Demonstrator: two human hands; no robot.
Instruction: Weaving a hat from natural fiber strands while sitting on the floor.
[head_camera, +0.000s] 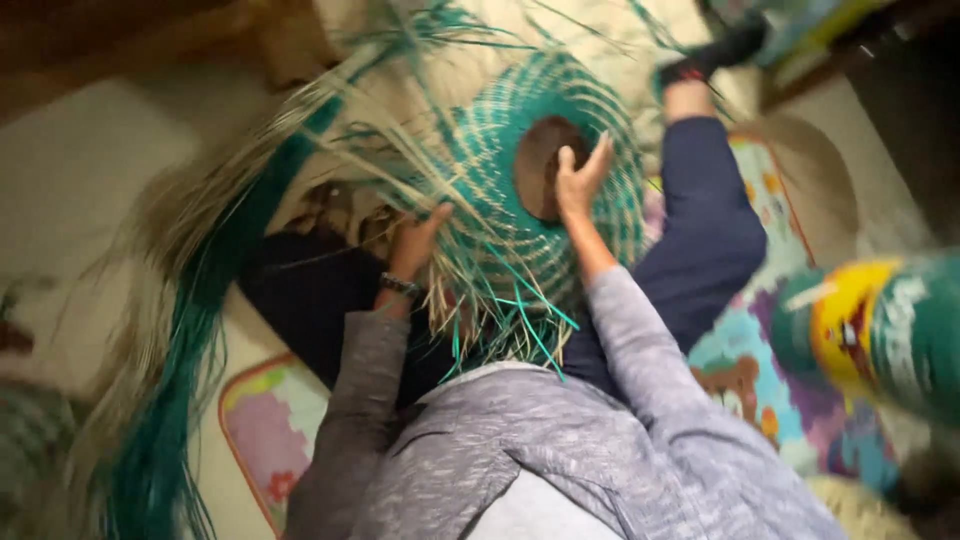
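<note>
Work in hand: a round woven piece of teal and straw-coloured strands, centre of the frame slightly above the middle, resting over the person's lap; it has a dark oval opening at its middle
Right hand: upper centre of the frame; fingers spread and pressed flat on the weave at the right edge of the opening, thumb towards the hole; an open palm that steadies, not a closed grasp
Left hand: left of centre; fingers curled into the loose ends at the left rim of the weave; the frame is blurred, so I cannot tell whether they pinch a strand or only rest among them
Loose strands: long unwoven lengths sweep from the rim down to the lower left of the frame; shorter ends hang at the bottom edge of the weave
Doing the step well, as a judgement: keep the right palm flat so the disc does not turn or buckle; let the left fingers single out one strand at a time; draw each snug to the last row with even tension; keep the long tail lying clear to the left so it does not tangle
Surroundings: a colourful play mat under the legs at lower right; a blurred green and yellow object at the right edge
</note>
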